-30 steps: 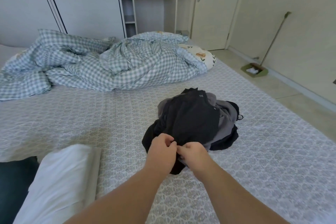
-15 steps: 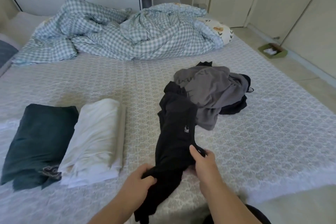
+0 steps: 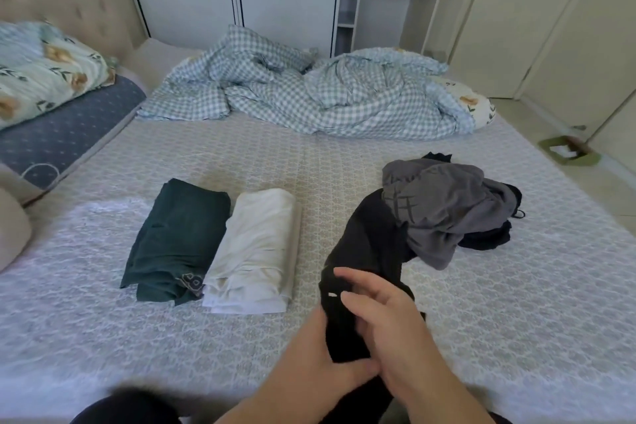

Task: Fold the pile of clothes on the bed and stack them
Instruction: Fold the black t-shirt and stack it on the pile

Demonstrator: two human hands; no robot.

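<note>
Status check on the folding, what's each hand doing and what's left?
Left hand grips black garment from below; right hand rests on it. Dark green folded garment and white folded garment side by side. Grey crumpled pile waits. Nothing in the way.

Your left hand (image 3: 330, 365) grips the near end of the black garment (image 3: 368, 244), thumb curled over the cloth. Your right hand (image 3: 382, 313) lies on the same garment just beyond that grip, fingers fairly straight. From the grip the black garment runs away up the bed (image 3: 516, 303) and slips under the grey garment (image 3: 444, 213) on the unfolded pile. Left of your grip, the folded white garment (image 3: 258, 251) and folded dark green garment (image 3: 175, 237) lie touching, side by side. Far beyond sits the crumpled checked duvet (image 3: 309, 96).
</note>
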